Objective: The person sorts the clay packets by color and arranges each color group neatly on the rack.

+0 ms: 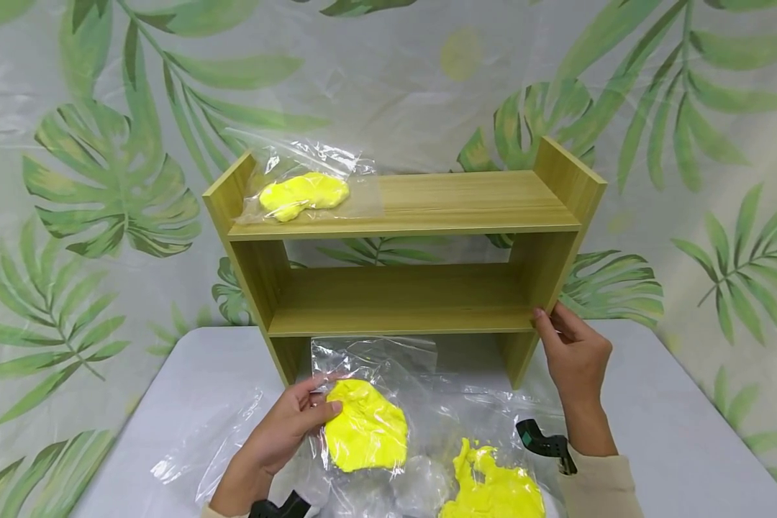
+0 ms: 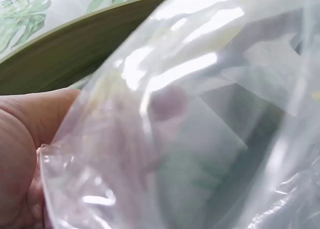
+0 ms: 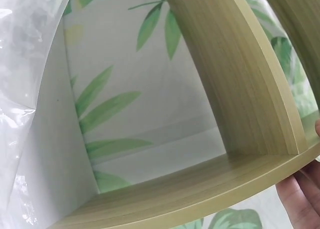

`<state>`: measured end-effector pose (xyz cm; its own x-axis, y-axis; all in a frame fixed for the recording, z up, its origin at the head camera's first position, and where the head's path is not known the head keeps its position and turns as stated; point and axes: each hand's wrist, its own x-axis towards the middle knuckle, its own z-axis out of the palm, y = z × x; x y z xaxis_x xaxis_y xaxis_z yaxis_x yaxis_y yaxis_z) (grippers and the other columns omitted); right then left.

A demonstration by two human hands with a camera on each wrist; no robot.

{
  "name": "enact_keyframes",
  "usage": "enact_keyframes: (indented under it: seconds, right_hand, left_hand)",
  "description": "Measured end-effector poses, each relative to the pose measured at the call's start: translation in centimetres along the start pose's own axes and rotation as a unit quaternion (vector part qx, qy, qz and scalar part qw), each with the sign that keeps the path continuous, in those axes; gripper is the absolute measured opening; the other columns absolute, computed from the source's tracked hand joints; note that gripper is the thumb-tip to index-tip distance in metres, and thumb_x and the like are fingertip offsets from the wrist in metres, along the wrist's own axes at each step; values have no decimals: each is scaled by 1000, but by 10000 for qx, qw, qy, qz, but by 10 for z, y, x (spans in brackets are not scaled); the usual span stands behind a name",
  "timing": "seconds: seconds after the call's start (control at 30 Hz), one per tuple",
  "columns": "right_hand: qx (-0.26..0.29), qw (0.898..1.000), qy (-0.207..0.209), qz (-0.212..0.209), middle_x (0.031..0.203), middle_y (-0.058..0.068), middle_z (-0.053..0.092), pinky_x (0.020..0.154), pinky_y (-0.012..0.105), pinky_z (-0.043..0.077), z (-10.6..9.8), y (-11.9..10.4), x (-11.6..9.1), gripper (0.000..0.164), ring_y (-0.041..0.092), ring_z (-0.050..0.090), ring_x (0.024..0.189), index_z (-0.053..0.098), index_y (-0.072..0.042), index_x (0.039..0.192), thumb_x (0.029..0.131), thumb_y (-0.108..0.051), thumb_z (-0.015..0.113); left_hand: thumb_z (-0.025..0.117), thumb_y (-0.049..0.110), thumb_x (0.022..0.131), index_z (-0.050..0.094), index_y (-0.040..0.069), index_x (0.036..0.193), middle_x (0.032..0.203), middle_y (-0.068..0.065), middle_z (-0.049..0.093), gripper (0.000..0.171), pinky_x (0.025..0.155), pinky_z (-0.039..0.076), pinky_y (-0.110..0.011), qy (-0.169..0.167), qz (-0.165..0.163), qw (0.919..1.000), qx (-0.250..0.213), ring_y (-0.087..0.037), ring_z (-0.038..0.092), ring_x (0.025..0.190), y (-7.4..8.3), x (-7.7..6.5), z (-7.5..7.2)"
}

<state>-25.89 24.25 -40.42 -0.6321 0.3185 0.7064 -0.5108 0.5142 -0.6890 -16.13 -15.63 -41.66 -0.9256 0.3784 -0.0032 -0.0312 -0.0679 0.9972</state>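
My left hand point(image 1: 285, 424) pinches the left side of a clear plastic bag holding a flat lump of bright yellow clay point(image 1: 367, 426), just in front of the shelf's lower opening. In the left wrist view the clear bag point(image 2: 200, 154) covers most of the picture, the fingers blurred behind it. With thumb and fingers, my right hand point(image 1: 578, 352) grips the right side panel of a small wooden shelf point(image 1: 401, 298), level with its middle board. The right wrist view shows the fingertips point(image 3: 295, 194) around the edge of that panel.
Another bagged yellow lump point(image 1: 304, 194) lies at the left of the top board. A third piece of yellow clay point(image 1: 498, 489), irregular and bagged, is at the table's front. Crumpled clear bags point(image 1: 214, 446) spread over the white table point(image 1: 660, 417). A leaf-patterned sheet point(image 1: 401, 86) hangs behind.
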Motion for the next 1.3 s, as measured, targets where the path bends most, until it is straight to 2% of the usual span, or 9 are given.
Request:
enact_keyframes:
  seconds: [0.2, 0.27, 0.37, 0.5, 0.7, 0.83, 0.93, 1.13, 1.3]
  right_hand:
    - [-1, 10000, -7, -16, 99, 14, 72, 66, 6, 47, 0, -1, 0, 31, -13, 62, 79, 71, -9, 116, 85, -12, 74]
    - [-28, 10000, 1, -17, 99, 13, 72, 66, 6, 47, -1, -1, 0, 31, -14, 62, 80, 71, -9, 116, 85, -13, 74]
    - [-45, 10000, 17, -25, 99, 13, 72, 66, 6, 46, 0, -1, 1, 32, -14, 61, 80, 71, -10, 116, 85, -13, 74]
    - [-9, 10000, 7, -52, 99, 14, 72, 66, 6, 46, 0, 0, 1, 32, -15, 61, 79, 71, -9, 116, 85, -11, 74]
    - [-45, 9999, 13, -98, 98, 14, 72, 66, 6, 47, 0, -2, 1, 31, -14, 61, 79, 71, -8, 115, 85, -11, 74]
    - [-28, 9999, 21, -104, 98, 14, 72, 66, 6, 47, -1, -4, 1, 30, -14, 61, 79, 71, -9, 115, 85, -12, 74]
    - [23, 9999, 45, -108, 97, 15, 72, 65, 6, 47, -1, -4, 1, 30, -14, 61, 78, 72, -9, 115, 85, -11, 74]
    - [180, 9998, 19, -128, 97, 16, 72, 65, 6, 47, 1, -6, 1, 30, -13, 62, 78, 72, -6, 114, 84, -7, 74]
    - [43, 9998, 51, -173, 97, 16, 72, 65, 6, 46, -1, -5, 0, 30, -15, 61, 79, 72, -5, 114, 84, -8, 74]
  left_hand:
    - [60, 7, 94, 51, 4, 137, 71, 5, 55, 44, 57, 47, -20, -110, 196, 9997, -63, -6, 52, 64, 7, -4, 4]
    - [60, 7, 94, 54, 8, 134, 67, 7, 49, 41, 57, 45, -19, -109, 282, 9995, -44, -4, 47, 61, 9, -6, 6]
    - [58, 4, 94, 55, 10, 133, 72, 6, 56, 40, 59, 46, -20, -238, 452, 9986, -139, -4, 51, 64, 12, -8, 7]
    - [55, 0, 95, 53, 6, 134, 88, -1, 68, 40, 65, 52, -22, -442, 688, 9960, -355, -8, 63, 74, 14, -9, 8]
    - [52, -4, 95, 52, 3, 134, 97, -7, 70, 40, 70, 56, -27, -543, 891, 9930, -546, -12, 68, 80, 16, -11, 9]
    - [52, -5, 94, 54, 7, 132, 100, -8, 71, 40, 71, 57, -29, -523, 845, 9934, -580, -14, 69, 81, 19, -12, 11]
    - [51, -4, 95, 55, 7, 132, 101, -7, 71, 39, 72, 57, -30, -558, 932, 9927, -518, -15, 69, 82, 25, -14, 13]
    - [50, -3, 96, 52, 3, 135, 100, -9, 71, 39, 65, 57, -28, -644, 1221, 9900, -273, -17, 70, 80, 35, -18, 15]
    - [51, -3, 96, 51, 2, 135, 87, -10, 70, 40, 51, 55, -33, -652, 1291, 9894, 149, -17, 67, 65, 50, -18, 16]
